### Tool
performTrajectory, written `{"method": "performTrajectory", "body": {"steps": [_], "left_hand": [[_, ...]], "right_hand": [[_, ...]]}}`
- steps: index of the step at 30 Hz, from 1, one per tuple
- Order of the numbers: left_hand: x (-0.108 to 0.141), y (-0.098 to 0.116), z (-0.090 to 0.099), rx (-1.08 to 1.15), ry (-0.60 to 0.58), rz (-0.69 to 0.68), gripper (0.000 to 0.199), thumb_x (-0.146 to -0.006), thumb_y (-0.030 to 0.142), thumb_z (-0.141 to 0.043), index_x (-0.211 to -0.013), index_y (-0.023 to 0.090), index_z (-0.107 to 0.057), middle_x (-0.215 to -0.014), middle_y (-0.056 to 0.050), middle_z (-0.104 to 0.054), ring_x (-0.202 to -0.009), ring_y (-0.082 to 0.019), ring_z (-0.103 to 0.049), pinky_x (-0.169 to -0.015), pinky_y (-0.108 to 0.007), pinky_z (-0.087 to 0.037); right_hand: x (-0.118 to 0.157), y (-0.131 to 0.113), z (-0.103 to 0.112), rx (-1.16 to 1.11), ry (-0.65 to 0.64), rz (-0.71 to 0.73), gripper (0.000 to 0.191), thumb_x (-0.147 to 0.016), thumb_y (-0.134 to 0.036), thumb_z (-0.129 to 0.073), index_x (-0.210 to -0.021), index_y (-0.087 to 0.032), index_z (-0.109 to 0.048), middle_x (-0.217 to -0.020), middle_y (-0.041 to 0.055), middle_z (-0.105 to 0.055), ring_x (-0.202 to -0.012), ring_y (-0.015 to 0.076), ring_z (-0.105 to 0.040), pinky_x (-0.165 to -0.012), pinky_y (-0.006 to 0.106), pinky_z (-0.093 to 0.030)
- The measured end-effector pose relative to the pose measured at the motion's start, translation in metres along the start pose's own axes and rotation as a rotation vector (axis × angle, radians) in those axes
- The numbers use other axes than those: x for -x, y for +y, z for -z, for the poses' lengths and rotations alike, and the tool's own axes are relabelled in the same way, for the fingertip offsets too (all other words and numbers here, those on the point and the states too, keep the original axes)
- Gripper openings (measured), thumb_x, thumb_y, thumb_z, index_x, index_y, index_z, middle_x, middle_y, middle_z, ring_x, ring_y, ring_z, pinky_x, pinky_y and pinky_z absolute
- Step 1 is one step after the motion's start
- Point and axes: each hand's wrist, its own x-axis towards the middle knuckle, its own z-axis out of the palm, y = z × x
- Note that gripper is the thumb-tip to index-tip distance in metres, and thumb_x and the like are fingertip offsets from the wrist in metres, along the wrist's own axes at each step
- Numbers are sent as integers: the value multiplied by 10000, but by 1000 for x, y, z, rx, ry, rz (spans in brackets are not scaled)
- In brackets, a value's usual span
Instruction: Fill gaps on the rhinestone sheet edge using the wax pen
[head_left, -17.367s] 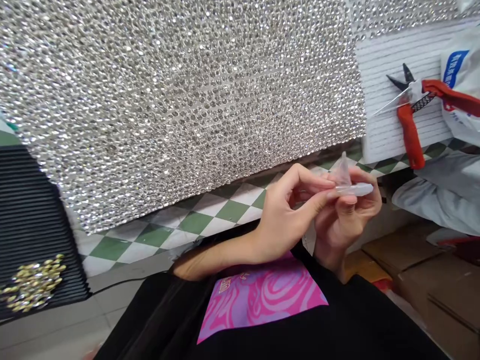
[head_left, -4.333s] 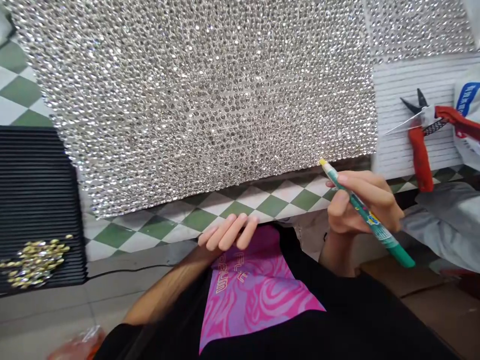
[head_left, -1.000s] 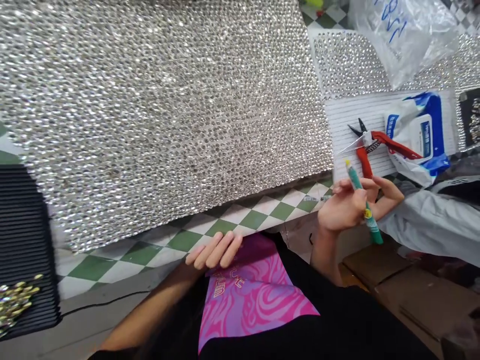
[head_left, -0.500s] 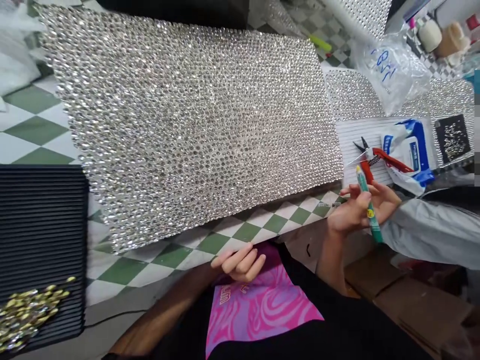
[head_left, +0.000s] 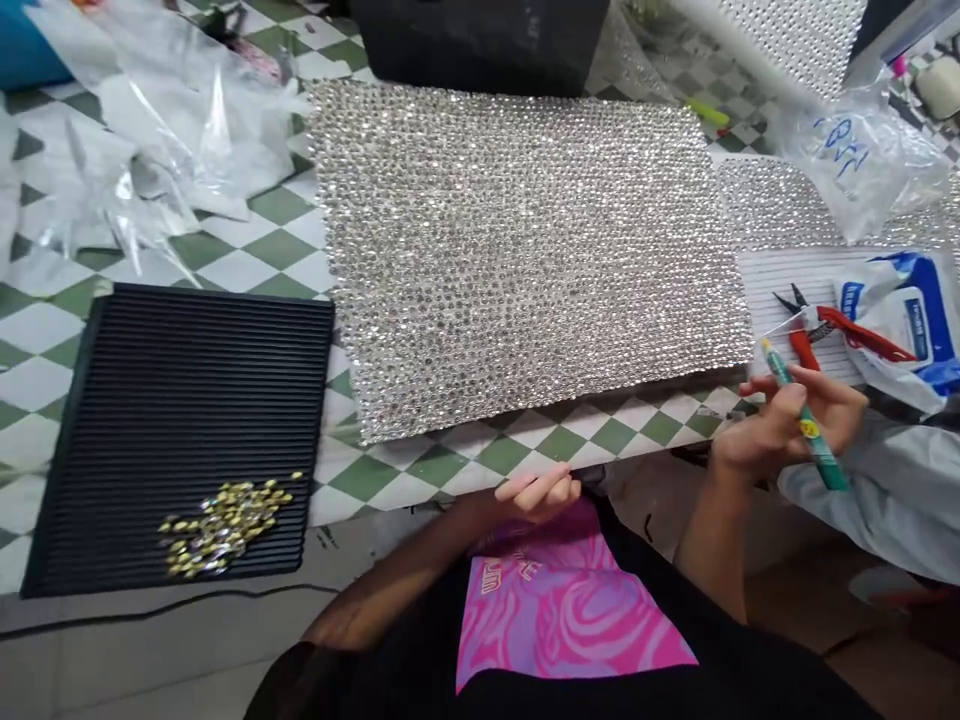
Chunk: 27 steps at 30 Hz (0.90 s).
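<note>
A large glittering rhinestone sheet (head_left: 525, 250) lies over the green and white checked table (head_left: 450, 470). My left hand (head_left: 540, 492) rests at the table's front edge, fingers curled; whether anything is in them is hidden. Out to the right, my right hand (head_left: 787, 425) holds a green pen (head_left: 817, 445) between thumb and fingers, its yellow tip pointing up and toward the sheet's lower right corner. Left of the sheet is a black ridged tray (head_left: 202, 390) with a pile of gold and clear stones (head_left: 225, 525) near its front.
Red-handled pliers (head_left: 862, 335) and a blue and white packet (head_left: 919, 320) lie at the right. Clear plastic bags are at the back left (head_left: 172, 130) and back right (head_left: 855, 160). A black box (head_left: 480, 40) stands behind the sheet. A person's grey sleeve (head_left: 892, 500) is at the right.
The view has swung left, so everything appears further right and more of the tray and plastic bags shows. Both hands keep nearly the same pose; the pen stays in my right hand.
</note>
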Motion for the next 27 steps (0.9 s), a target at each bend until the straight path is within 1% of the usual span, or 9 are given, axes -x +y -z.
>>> {"method": "performTrajectory", "body": {"steps": [3,5,8,12,16,20,23,25,27], "left_hand": [[-9,0,-2,60,11,-150,274,-976,151,-529,-978,376,-685,-854,178,-762,-824,-2,-732,-644,-94,-529],[-13,0,-5,99,23,-141,288,-981,133,-509,-957,369,-673,-828,174,-754,-827,-9,-743,-661,-105,-544],[-19,1,-5,74,140,-192,221,-995,129,-527,-927,307,-637,-852,162,-759,-852,2,-741,-675,-88,-516],[-24,1,5,-27,238,-239,122,-986,109,-599,-955,225,-617,-972,105,-780,-988,5,-723,-767,-59,-465],[-26,1,17,-73,265,-260,160,-974,67,-596,-984,224,-630,-980,118,-770,-1062,4,-691,-841,-75,-443],[-27,1,19,-91,298,-242,260,-960,3,-538,-1022,222,-662,-949,106,-765,-1104,-24,-676,-898,-131,-439],[-31,5,17,-85,331,-216,230,-977,77,-545,-1041,252,-680,-930,89,-764,-1092,-51,-683,-909,-166,-441],[-35,13,19,29,378,-136,212,-984,124,-533,-1053,257,-683,-906,67,-760,-1004,-78,-702,-884,-217,-465],[-39,29,30,242,440,-66,230,-982,135,-496,-1028,256,-687,-851,46,-743,-855,-90,-699,-820,-258,-500]], "right_hand": [[-2,5,2,7,2,-5,228,-667,-341,-602,-786,-152,-648,-696,-14,-576,-443,126,-561,-372,259,-376],[-4,8,2,5,-2,-5,231,-647,-355,-597,-777,-171,-646,-673,-14,-561,-434,145,-555,-358,277,-364],[-6,11,0,-2,-10,16,227,-639,-379,-585,-768,-208,-658,-639,-9,-524,-422,170,-537,-348,304,-338],[-7,12,0,15,-30,41,172,-641,-407,-609,-747,-288,-673,-617,3,-513,-408,186,-507,-349,339,-318],[-8,16,2,-3,-57,43,242,-673,-458,-592,-778,-250,-660,-699,17,-558,-421,176,-524,-376,339,-333],[-8,20,2,-11,-95,77,305,-680,-491,-605,-793,-209,-634,-702,18,-564,-422,160,-529,-389,327,-362],[-7,18,1,-11,-109,102,301,-701,-490,-607,-793,-205,-637,-659,-6,-519,-424,161,-536,-402,332,-384],[-6,16,0,-6,-125,112,289,-729,-479,-604,-803,-204,-651,-685,-7,-532,-429,153,-544,-412,327,-387],[-5,16,0,0,-140,129,279,-751,-465,-605,-819,-201,-663,-703,-8,-544,-444,153,-563,-419,322,-397]]}}
